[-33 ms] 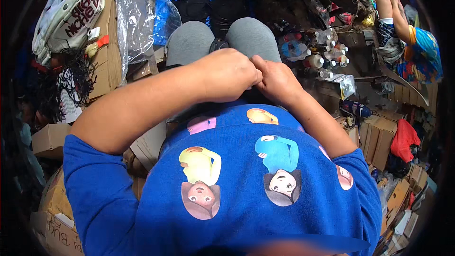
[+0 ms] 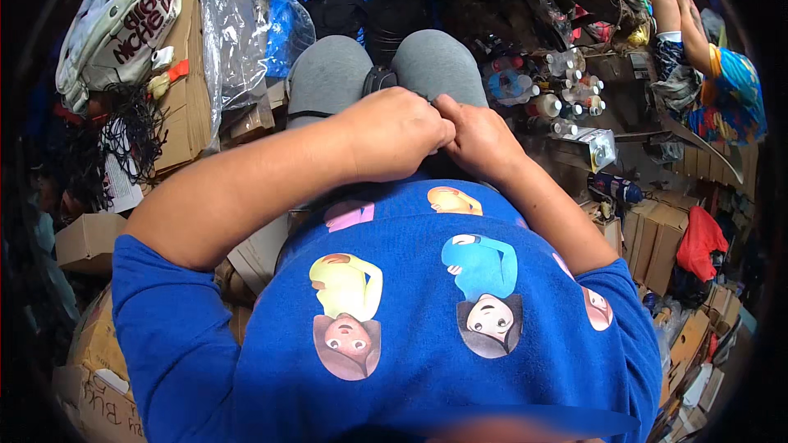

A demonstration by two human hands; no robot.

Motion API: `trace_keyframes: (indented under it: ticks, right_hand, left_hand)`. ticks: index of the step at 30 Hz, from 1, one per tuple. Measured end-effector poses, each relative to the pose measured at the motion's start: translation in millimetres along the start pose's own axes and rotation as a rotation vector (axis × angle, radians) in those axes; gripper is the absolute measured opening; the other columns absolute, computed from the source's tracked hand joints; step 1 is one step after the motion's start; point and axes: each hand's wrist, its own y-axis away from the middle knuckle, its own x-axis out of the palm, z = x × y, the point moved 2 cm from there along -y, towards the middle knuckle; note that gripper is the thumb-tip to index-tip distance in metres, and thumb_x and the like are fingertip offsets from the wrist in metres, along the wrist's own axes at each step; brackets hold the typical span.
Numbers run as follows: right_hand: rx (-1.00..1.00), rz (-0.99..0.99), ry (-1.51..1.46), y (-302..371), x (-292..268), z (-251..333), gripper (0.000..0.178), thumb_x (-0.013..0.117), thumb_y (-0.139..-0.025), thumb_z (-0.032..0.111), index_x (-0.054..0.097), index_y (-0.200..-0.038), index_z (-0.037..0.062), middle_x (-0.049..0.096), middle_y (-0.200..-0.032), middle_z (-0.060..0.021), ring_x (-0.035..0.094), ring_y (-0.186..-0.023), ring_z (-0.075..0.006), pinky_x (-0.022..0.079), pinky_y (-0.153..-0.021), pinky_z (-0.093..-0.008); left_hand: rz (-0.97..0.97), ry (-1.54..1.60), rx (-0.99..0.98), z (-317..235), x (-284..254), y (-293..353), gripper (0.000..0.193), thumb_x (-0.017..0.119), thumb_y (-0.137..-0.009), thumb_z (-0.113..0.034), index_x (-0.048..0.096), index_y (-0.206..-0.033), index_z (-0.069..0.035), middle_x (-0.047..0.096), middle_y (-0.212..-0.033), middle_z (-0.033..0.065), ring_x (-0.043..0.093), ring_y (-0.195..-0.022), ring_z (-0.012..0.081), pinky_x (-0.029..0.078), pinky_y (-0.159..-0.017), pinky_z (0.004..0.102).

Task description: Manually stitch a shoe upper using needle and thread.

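My left hand is closed in front of my waist, its knuckles up and its fingers curled under. Against it sits my right hand, also closed, with its thumb pressed along the bent forefinger. The two hands touch at the fingertips. Whatever lies inside them is hidden by the fingers. Just beyond my left hand, a small black object shows between my grey-covered knees. Below the hands is my blue shirt with printed cartoon figures.
Several plastic bottles stand to the right, near a person in a colourful sleeve. A curved blade lies below that person. Cardboard boxes and a red bag are further right. At left are clear plastic and black cords.
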Motion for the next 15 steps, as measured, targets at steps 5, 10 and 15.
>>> trace_keyframes:
  ticks: [5, 10, 15]
  right_hand:
    - [0.003, 0.007, 0.044, -2.5, -1.0, 1.5, 0.026, 0.055, -0.092, 0.034, 0.057, -0.098, 0.0086, 0.065, -0.083, -0.0206, 0.063, -0.081, -0.0427, 0.048, -0.070, -0.0522]
    - [-0.077, -0.007, -0.032, 9.8, -4.1, 1.0, 0.025, 0.058, -0.091, 0.033, 0.058, -0.098, 0.0081, 0.066, -0.084, -0.0187, 0.063, -0.080, -0.0405, 0.049, -0.069, -0.0504]
    - [-0.054, -0.006, -0.057, 15.7, -3.7, 0.2, 0.026, 0.058, -0.091, 0.032, 0.057, -0.097, 0.0067, 0.065, -0.083, -0.0190, 0.064, -0.078, -0.0404, 0.050, -0.068, -0.0499]
  left_hand:
    - [-0.330, 0.045, 0.019, -9.1, 21.7, 12.3, 0.006, 0.059, -0.077, -0.006, 0.058, -0.083, -0.007, 0.063, -0.072, 0.0118, 0.064, -0.071, 0.0323, 0.049, -0.067, 0.0432]
    - [-0.240, -0.231, -0.055, -27.4, 24.6, 26.4, 0.006, 0.056, -0.081, -0.012, 0.055, -0.086, -0.007, 0.062, -0.070, 0.0086, 0.066, -0.069, 0.0252, 0.047, -0.066, 0.0380]
    - [-0.223, -0.227, -0.086, -33.2, 23.1, 25.9, 0.008, 0.055, -0.082, -0.013, 0.055, -0.087, -0.006, 0.063, -0.070, 0.0090, 0.066, -0.069, 0.0264, 0.047, -0.066, 0.0391]
